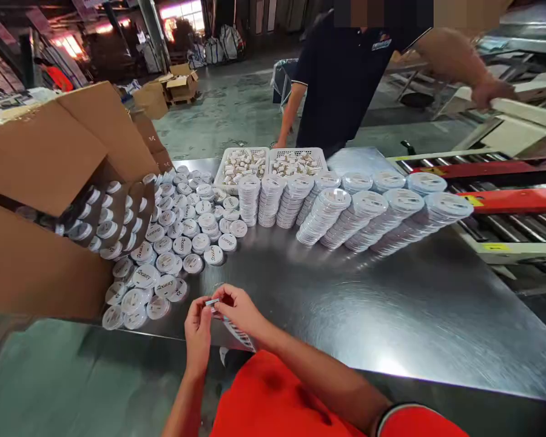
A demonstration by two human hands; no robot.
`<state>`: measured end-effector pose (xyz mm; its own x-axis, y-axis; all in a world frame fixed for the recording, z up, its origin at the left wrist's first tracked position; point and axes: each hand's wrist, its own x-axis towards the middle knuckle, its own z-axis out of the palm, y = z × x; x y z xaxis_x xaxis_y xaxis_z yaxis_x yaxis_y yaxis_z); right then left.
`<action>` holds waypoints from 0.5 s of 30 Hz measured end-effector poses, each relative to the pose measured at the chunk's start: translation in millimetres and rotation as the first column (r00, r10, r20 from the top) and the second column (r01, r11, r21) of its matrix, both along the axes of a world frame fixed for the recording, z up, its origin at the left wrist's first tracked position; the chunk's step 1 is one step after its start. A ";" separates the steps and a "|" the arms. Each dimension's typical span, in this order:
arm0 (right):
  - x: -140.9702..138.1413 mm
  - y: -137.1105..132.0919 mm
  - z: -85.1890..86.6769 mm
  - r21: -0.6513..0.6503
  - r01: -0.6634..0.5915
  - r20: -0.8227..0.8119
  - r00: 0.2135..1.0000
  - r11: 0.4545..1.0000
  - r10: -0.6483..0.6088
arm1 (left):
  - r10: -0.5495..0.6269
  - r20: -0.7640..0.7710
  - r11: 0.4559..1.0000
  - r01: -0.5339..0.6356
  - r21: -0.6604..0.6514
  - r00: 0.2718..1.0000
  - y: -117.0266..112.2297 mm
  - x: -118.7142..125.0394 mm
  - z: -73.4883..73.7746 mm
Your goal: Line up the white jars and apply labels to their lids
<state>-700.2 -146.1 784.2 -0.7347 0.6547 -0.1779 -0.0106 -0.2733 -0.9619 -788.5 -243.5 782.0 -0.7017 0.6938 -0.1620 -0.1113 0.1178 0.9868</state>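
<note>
Open cardboard box (40,145), far left. Round white containers (166,262), loose, many, lids printed. My left hand (197,328), thumb and fingertips closed on one small pale piece (212,302), near the table's (273,273) front edge. My right hand (241,311), pinching the same piece. Pale strip (239,335), beneath. Two white baskets (219,167), filled. Stacked containers (325,215). Roller conveyor (523,197), far right.

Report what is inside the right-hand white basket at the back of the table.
The basket holds many small, mostly white pieces. Whatever lies beneath the top layer is covered; stacked round items hide its lower front.
</note>
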 end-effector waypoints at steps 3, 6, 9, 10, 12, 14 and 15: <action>-2.2 -8.4 -1.8 -0.024 0.019 0.044 0.999 1.000 -0.018 | -0.042 0.099 0.998 0.037 0.057 0.994 -12.8 -9.4 -8.1; -9.4 -19.2 -6.3 0.029 0.017 0.100 0.995 0.999 -0.020 | -0.096 0.134 0.993 0.087 0.074 0.986 -16.5 -16.0 -16.5; -19.3 -27.0 -17.1 0.071 -0.034 0.147 0.989 0.997 0.024 | -0.098 0.177 0.994 0.087 0.067 0.979 -19.7 -25.5 -38.3; -21.9 -27.4 -22.9 0.078 -0.055 0.159 0.986 0.995 0.042 | -0.072 0.208 0.996 0.060 0.059 0.975 -24.0 -31.6 -50.0; -23.8 -23.0 -38.3 0.101 -0.095 0.204 0.976 0.990 0.073 | 0.055 0.280 0.998 -0.060 0.010 0.958 -41.6 -50.9 -77.1; -19.4 -10.8 -57.9 0.146 -0.129 0.313 0.947 0.981 0.078 | 0.291 0.308 0.956 -0.268 -0.117 0.906 -71.7 -79.1 -102.1; -15.0 -2.1 -68.4 0.182 -0.149 0.400 0.914 0.972 0.065 | 0.408 0.280 0.912 -0.377 -0.160 0.869 -89.7 -95.0 -111.3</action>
<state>-715.3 -148.3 715.8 -0.7017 0.6288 -0.3350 0.3939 -0.0495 -0.9178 -883.4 -333.2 670.7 -0.8194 0.3409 -0.4609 -0.4578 0.0947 0.8840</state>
